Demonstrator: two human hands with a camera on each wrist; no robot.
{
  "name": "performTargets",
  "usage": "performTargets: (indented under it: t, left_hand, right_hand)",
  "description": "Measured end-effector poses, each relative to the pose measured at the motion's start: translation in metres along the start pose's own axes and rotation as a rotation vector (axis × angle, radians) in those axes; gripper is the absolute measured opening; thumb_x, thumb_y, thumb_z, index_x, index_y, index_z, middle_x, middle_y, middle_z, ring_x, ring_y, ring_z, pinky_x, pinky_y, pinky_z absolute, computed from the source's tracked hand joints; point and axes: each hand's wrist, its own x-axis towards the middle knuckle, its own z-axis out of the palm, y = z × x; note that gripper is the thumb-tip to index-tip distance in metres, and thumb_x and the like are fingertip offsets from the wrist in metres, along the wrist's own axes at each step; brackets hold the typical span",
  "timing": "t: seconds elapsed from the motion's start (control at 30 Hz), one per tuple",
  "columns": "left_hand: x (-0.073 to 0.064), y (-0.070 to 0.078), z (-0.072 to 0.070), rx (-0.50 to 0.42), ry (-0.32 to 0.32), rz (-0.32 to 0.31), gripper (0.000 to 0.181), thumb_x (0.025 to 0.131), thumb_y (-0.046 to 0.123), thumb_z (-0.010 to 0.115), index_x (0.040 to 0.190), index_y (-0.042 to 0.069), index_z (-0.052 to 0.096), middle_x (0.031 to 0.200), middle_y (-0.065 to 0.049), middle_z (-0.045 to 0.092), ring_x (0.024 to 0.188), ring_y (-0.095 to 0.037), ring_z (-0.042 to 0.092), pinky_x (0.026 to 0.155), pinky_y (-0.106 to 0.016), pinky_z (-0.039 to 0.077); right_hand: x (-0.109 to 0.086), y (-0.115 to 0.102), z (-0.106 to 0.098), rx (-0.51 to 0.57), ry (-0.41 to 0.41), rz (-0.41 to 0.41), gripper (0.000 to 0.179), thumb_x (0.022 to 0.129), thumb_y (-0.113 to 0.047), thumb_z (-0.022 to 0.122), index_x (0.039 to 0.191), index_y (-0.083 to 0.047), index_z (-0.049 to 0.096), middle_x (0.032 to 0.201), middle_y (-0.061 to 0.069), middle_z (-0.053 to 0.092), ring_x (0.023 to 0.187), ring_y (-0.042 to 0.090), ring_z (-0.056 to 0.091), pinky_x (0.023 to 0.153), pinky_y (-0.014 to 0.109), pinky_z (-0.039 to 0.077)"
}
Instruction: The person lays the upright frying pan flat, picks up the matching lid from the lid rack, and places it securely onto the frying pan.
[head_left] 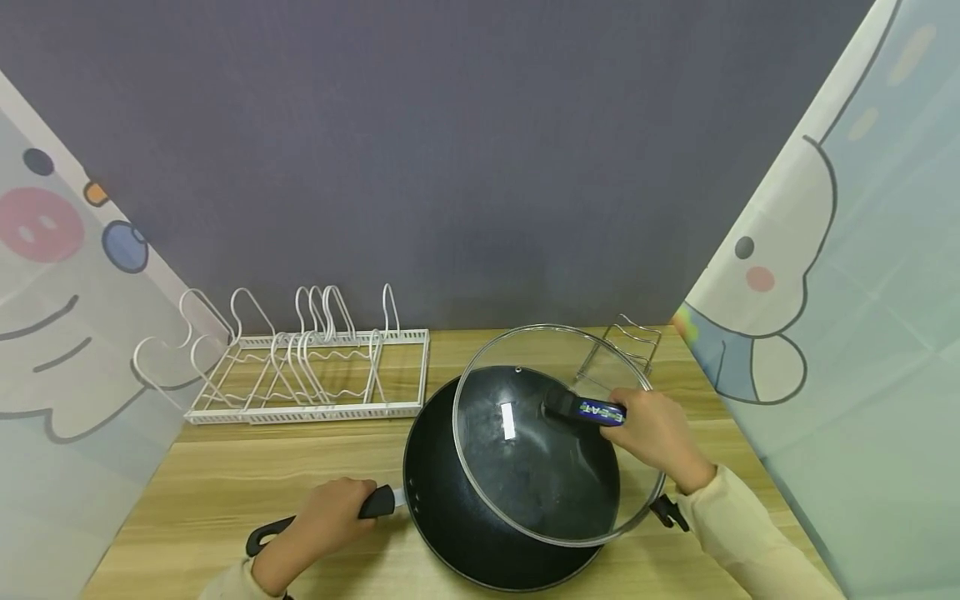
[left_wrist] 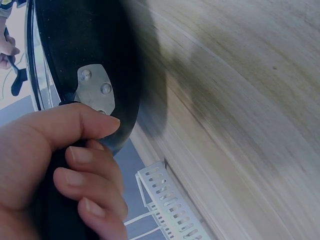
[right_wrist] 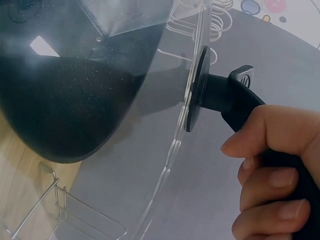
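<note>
My left hand (head_left: 333, 515) grips the black handle of a dark frying pan (head_left: 450, 508), its fingers curled round the grip in the left wrist view, close to the riveted metal bracket (left_wrist: 96, 87). With my right hand (head_left: 660, 433) I hold the black handle (right_wrist: 240, 100) of a round glass lid (head_left: 525, 492). The lid has a metal rim and overlaps the right part of the pan in the head view. Through the glass the pan's dark inside shows. In the right wrist view a gap separates the lid from the pan.
A white wire rack (head_left: 315, 411) with several upright loops stands at the back left of the wooden table (head_left: 225, 475). Behind the lid is a small metal wire stand (head_left: 633, 346). A grey panel (head_left: 480, 167) closes the back, and cartoon-printed panels (head_left: 847, 350) flank the table.
</note>
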Motion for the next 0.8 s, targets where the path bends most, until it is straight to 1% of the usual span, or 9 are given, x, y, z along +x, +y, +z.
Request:
performTargets:
  t: [0.1, 0.23, 0.4, 0.63, 0.8]
  left_hand:
    - [-0.0005, -0.0006, 0.0006, 0.003, 0.014, 0.012, 0.023, 0.066, 0.019, 0.077, 0.07, 0.018, 0.055, 0.061, 0.007, 0.053, 0.055, -0.009, 0.043, 0.048, -0.028, 0.031]
    - [-0.0001, -0.0008, 0.0002, -0.004, 0.008, 0.016, 0.022, 0.066, 0.019, 0.077, 0.071, 0.018, 0.055, 0.061, 0.008, 0.052, 0.054, -0.009, 0.041, 0.047, -0.028, 0.03]
    - [0.0005, 0.0, -0.0004, -0.005, 0.01, 0.01, 0.022, 0.066, 0.019, 0.076, 0.07, 0.018, 0.054, 0.061, 0.008, 0.052, 0.054, -0.009, 0.041, 0.047, -0.028, 0.03]
    - [-0.0001, -0.0006, 0.0004, -0.006, 0.012, 0.019, 0.022, 0.066, 0.019, 0.076, 0.069, 0.019, 0.054, 0.06, 0.009, 0.05, 0.053, -0.008, 0.039, 0.046, -0.026, 0.028]
    - [-0.0004, -0.0006, 0.0, -0.014, 0.008, 0.016, 0.022, 0.066, 0.019, 0.076, 0.07, 0.018, 0.054, 0.06, 0.009, 0.05, 0.053, -0.009, 0.038, 0.047, -0.026, 0.027]
  right_hand:
    - [0.0008, -0.0018, 0.0013, 0.012, -0.029, 0.01, 0.014, 0.065, -0.013, 0.073, 0.07, -0.014, 0.06, 0.056, -0.008, 0.048, 0.049, 0.01, 0.037, 0.045, 0.026, 0.032]
    - [0.0007, -0.0043, 0.0015, 0.021, -0.051, 0.014, 0.015, 0.065, -0.013, 0.074, 0.071, -0.014, 0.061, 0.056, -0.008, 0.047, 0.049, 0.01, 0.038, 0.044, 0.026, 0.032]
    - [0.0011, -0.0062, 0.0025, 0.026, -0.059, 0.014, 0.014, 0.065, -0.013, 0.074, 0.073, -0.014, 0.061, 0.056, -0.008, 0.047, 0.049, 0.01, 0.038, 0.044, 0.025, 0.032]
    - [0.0001, -0.0068, 0.0059, 0.03, -0.07, 0.006, 0.014, 0.065, -0.013, 0.073, 0.075, -0.013, 0.062, 0.057, -0.008, 0.047, 0.049, 0.009, 0.038, 0.044, 0.024, 0.033]
    - [-0.0004, -0.008, 0.0079, 0.045, -0.078, 0.005, 0.013, 0.065, -0.013, 0.072, 0.073, -0.013, 0.061, 0.056, -0.008, 0.046, 0.049, 0.008, 0.037, 0.044, 0.023, 0.031]
